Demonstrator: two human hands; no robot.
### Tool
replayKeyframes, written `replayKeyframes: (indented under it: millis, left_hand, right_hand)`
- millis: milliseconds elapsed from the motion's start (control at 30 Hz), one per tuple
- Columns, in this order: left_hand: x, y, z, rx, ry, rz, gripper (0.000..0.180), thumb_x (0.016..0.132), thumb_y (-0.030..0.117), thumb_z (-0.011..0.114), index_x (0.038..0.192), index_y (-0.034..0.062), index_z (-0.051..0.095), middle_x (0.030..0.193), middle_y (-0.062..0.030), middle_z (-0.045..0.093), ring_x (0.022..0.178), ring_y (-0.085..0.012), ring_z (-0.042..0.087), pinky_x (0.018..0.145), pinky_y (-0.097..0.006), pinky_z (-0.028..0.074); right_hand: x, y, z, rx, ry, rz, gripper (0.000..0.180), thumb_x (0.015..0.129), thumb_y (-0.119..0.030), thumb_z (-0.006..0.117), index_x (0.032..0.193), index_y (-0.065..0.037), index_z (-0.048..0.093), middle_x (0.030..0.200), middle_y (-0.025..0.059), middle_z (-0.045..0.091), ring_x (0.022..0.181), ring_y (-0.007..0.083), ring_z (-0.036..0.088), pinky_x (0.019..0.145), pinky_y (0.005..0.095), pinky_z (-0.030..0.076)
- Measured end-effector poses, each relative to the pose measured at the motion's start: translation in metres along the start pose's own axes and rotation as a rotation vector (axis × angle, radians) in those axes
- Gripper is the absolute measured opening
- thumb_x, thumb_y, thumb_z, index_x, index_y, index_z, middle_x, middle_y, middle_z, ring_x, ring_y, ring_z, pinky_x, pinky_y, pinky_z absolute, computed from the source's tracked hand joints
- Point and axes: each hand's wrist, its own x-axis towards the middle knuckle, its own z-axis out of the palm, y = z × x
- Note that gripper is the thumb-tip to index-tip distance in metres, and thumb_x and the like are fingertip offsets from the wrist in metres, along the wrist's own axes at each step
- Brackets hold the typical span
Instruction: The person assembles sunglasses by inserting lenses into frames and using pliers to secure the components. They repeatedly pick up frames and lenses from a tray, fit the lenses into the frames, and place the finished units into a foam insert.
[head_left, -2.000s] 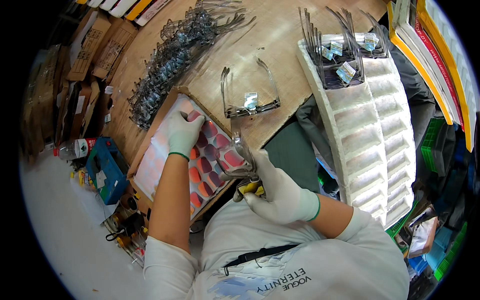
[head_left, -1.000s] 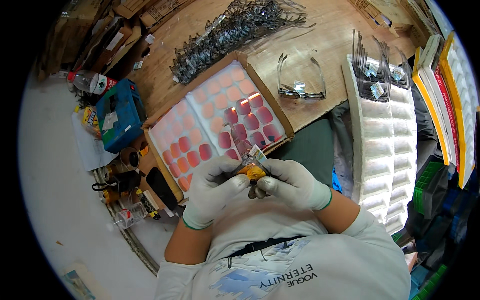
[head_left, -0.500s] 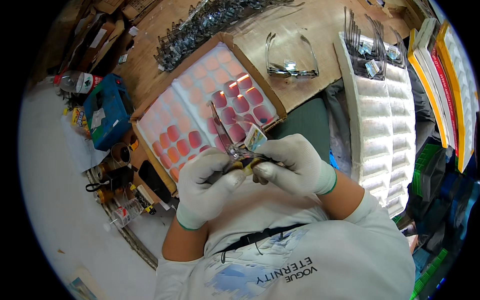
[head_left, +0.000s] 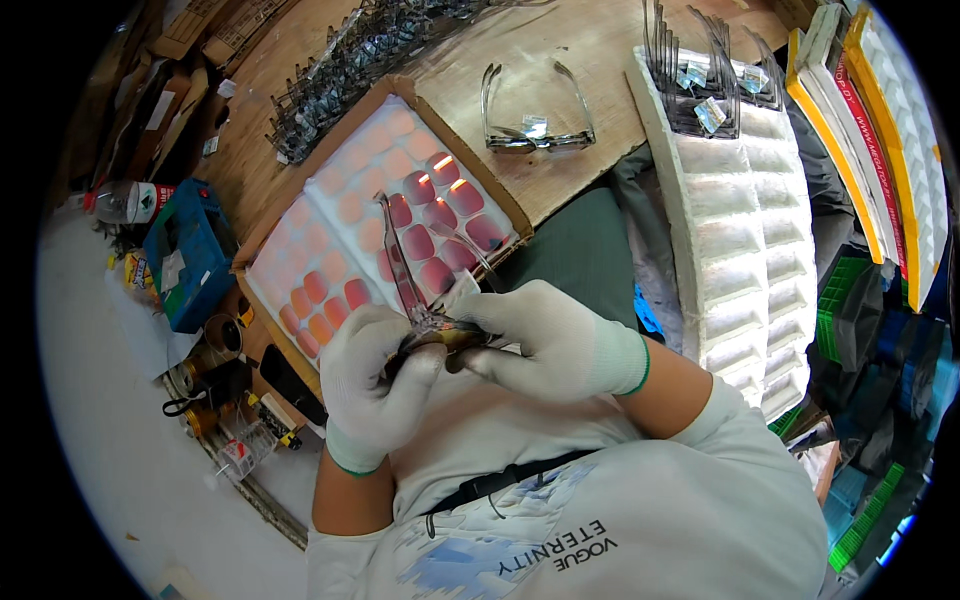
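Observation:
My left hand [head_left: 372,378], in a white knit glove, pinches one side of a pair of glasses [head_left: 402,272] with clear grey frames. The other side is gripped between the thumb and fingers of my right hand [head_left: 560,340], gloved the same way. The glasses' temples point away from me, over a cardboard box [head_left: 520,205] of tinted lenses. Between my fingertips shows a dark, yellowish lens surface [head_left: 458,338]; my fingers hide much of the front. Rows of pink-red lenses [head_left: 437,275] and orange ones lie on white sheets in the box.
Another pair of glasses [head_left: 540,140] rests on the wooden table, past the box. A heap of frames [head_left: 340,75] lies at the far left. At right stands a white foam tray [head_left: 745,230] holding several glasses. A blue container [head_left: 195,255] and a bottle [head_left: 130,202] are at left.
The glasses have tilted between my hands, and their small tag now shows less. My thumbs have shifted along the front. The whole view has moved slightly, sliding the surroundings left.

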Motion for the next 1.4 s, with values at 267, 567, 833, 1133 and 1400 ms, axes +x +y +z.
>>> replayKeyframes:
  millis: [267,567,833,1133,1400]
  left_hand:
    - [0.014,-0.006,0.017,0.086,0.047,-0.056,0.028,0.079,0.002,0.073,0.106,-0.0005,0.066,0.088,-0.0146,0.065,0.073,-0.0215,0.066,0.066,-0.031,0.054]
    - [0.024,-0.023,0.027,-0.006,-0.074,-0.367,0.033,0.085,0.010,0.070,0.115,-0.0027,0.063,0.107,-0.0171,0.064,0.084,-0.0229,0.067,0.076,-0.034,0.055]
    - [0.015,-0.031,0.020,0.026,-0.230,-0.446,0.036,0.085,0.015,0.071,0.115,-0.0039,0.063,0.111,-0.0200,0.063,0.091,-0.0280,0.067,0.084,-0.036,0.055]
    - [0.020,-0.029,0.028,0.057,-0.245,-0.389,0.032,0.086,0.015,0.070,0.112,-0.0030,0.064,0.104,-0.0194,0.066,0.092,-0.0281,0.068,0.084,-0.037,0.055]
    - [0.027,-0.031,0.019,-0.124,0.024,-0.324,0.045,0.084,0.016,0.073,0.124,-0.0010,0.061,0.115,-0.0166,0.067,0.103,-0.0225,0.066,0.090,-0.036,0.052]
  right_hand:
    - [0.007,0.024,0.002,-0.270,0.184,0.042,0.028,0.083,-0.002,0.056,0.111,0.001,0.062,0.087,0.0249,0.066,0.087,0.0434,0.065,0.077,0.0507,0.052]
    - [0.046,0.114,-0.086,-1.413,0.402,0.000,0.042,0.084,-0.014,0.057,0.123,-0.001,0.062,0.102,0.0191,0.070,0.104,0.0357,0.066,0.094,0.0451,0.049]
    - [0.100,0.134,-0.103,-1.427,0.259,0.305,0.052,0.087,-0.012,0.056,0.138,-0.002,0.051,0.112,0.0162,0.070,0.103,0.0308,0.068,0.094,0.0418,0.049]
    - [0.101,0.106,-0.116,-1.200,0.326,0.315,0.054,0.087,-0.008,0.057,0.140,0.000,0.049,0.090,0.0163,0.072,0.082,0.0350,0.071,0.073,0.0463,0.054]
    - [0.013,-0.002,-0.058,-0.150,0.463,0.149,0.048,0.083,-0.006,0.057,0.128,0.009,0.056,0.092,0.0309,0.067,0.090,0.0458,0.068,0.080,0.0460,0.054]
